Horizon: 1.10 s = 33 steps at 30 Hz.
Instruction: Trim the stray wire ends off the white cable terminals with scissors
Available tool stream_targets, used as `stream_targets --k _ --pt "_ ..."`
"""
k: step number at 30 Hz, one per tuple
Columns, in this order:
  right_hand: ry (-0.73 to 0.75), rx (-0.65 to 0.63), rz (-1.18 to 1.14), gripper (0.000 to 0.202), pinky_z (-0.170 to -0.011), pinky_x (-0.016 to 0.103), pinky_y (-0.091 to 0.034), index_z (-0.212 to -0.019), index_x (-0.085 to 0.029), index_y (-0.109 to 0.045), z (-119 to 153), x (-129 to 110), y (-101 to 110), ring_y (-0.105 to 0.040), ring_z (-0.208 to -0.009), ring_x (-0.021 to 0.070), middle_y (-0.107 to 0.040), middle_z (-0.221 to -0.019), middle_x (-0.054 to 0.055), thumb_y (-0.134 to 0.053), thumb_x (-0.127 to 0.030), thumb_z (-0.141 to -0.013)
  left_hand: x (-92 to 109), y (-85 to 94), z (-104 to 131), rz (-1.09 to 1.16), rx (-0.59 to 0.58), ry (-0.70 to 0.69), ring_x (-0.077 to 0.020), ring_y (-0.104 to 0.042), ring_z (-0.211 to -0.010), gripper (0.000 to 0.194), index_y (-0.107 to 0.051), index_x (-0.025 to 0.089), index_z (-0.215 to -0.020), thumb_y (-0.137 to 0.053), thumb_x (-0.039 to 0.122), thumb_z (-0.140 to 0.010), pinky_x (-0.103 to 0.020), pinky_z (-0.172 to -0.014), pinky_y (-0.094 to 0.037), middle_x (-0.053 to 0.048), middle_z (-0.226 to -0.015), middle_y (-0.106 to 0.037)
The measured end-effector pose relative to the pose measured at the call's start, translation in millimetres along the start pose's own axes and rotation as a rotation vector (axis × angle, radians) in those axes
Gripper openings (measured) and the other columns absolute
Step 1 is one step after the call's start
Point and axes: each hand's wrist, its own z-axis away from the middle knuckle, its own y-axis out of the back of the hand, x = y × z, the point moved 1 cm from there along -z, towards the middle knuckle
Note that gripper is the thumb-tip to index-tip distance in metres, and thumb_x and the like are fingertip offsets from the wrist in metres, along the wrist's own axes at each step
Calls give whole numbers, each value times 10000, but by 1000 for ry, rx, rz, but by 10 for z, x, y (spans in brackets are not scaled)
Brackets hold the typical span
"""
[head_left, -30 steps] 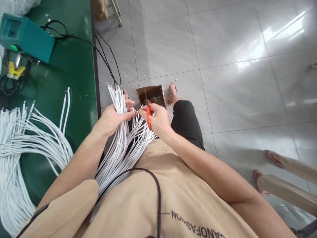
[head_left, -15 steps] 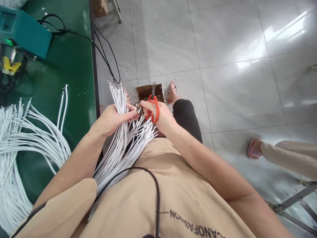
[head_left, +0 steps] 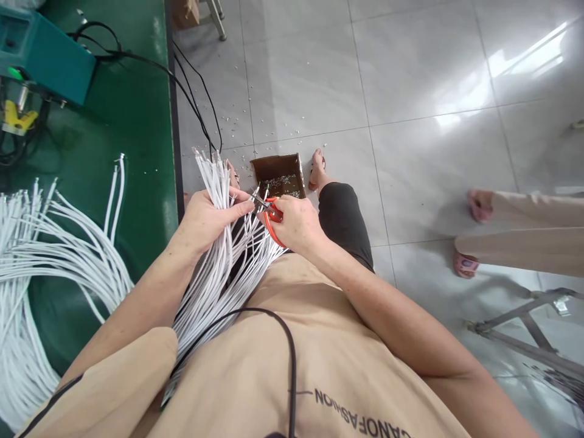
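Observation:
My left hand (head_left: 205, 220) is wrapped round a bundle of white wires (head_left: 224, 243), whose ends stick up above the thumb. In my right hand (head_left: 298, 222) are red-handled scissors (head_left: 272, 214), their blades pointing left toward the left thumb and fingertips. The blades are at a wire end beside those fingertips; whether they touch it I cannot tell. More white wires of the bundle fan out across my lap below both hands.
On the green table (head_left: 141, 121) at left lie more white wires (head_left: 68, 243) and a teal device (head_left: 50, 55). A cardboard box (head_left: 277, 164) with small clippings stands on the floor between my feet. Another person's legs (head_left: 524, 243) and a metal frame (head_left: 524, 322) are at right.
The scissors have swung from pointing up to pointing left, toward the left fingertips. My left hand has barely moved. At right, the other person's legs and the metal frame have shifted.

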Motion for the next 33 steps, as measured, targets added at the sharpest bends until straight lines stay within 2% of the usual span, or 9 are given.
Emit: stream_targets --k 13,19,23,27,33 --pt "4 -73 167 298 -710 322 -348 -710 -170 -637 28 -48 67 -598 -687 184 -661 -752 67 -471 -365 -864 43 -23 45 -139 7 -46 -158 -597 -724 182 -667 180 -753 -729 318 -653 -256 -713 -465 -4 -745 -664" --pt "20 -55 205 317 -728 332 -344 -759 -175 -656 29 -24 70 -607 -733 201 -666 -790 74 -468 -397 -886 31 1 42 -192 4 -53 -187 -621 -828 188 -688 179 -791 -703 334 -685 -279 -817 -459 -17 -846 -696" --pt "2 -73 209 317 -735 326 -344 -766 -176 -661 43 -20 92 -608 -747 197 -666 -808 70 -485 -413 -883 32 26 31 -212 -39 -55 -202 -633 -830 194 -700 171 -812 -683 330 -702 -301 -827 -460 -26 -825 -703" --pt "18 -67 216 298 -728 321 -343 -772 -177 -664 49 -2 87 -609 -752 192 -667 -814 65 -491 -394 -881 51 20 36 -160 -89 -36 -198 -644 -760 235 -693 151 -835 -665 358 -727 -303 -781 -475 -41 -727 -696" --pt "19 -61 219 307 -718 315 -349 -792 -174 -681 59 23 95 -611 -761 194 -670 -818 69 -503 -410 -875 106 11 52 -119 -151 0 -185 -638 -706 309 -682 136 -866 -651 423 -755 -288 -704 -473 -59 -723 -696"
